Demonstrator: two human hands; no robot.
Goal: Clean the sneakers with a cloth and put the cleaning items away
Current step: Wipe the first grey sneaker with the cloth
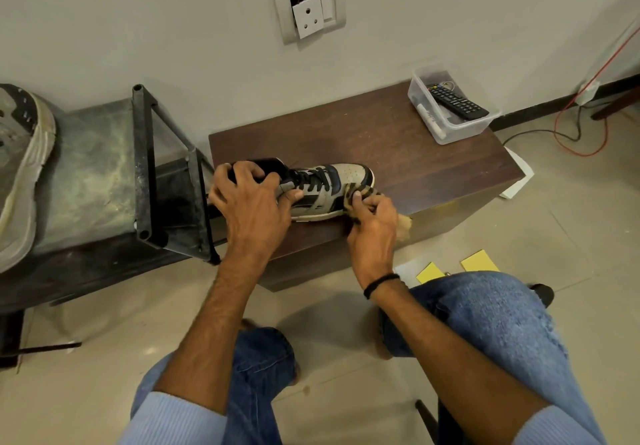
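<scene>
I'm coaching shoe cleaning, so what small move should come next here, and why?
Probably drag the cloth back along the sneaker side toward the heel: the right hand presses it at the toe, while the left hand steadies the collar on the wooden table.

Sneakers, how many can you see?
2. One sneaker sits on the brown table, held by the left hand. The other sneaker lies on the dusty stand at far left, partly cut off.

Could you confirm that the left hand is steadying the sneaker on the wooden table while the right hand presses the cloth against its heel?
Not quite: the head view shows the right hand pressing the cloth against the toe end, not the heel. The left hand does steady the sneaker on the wooden table.
</scene>
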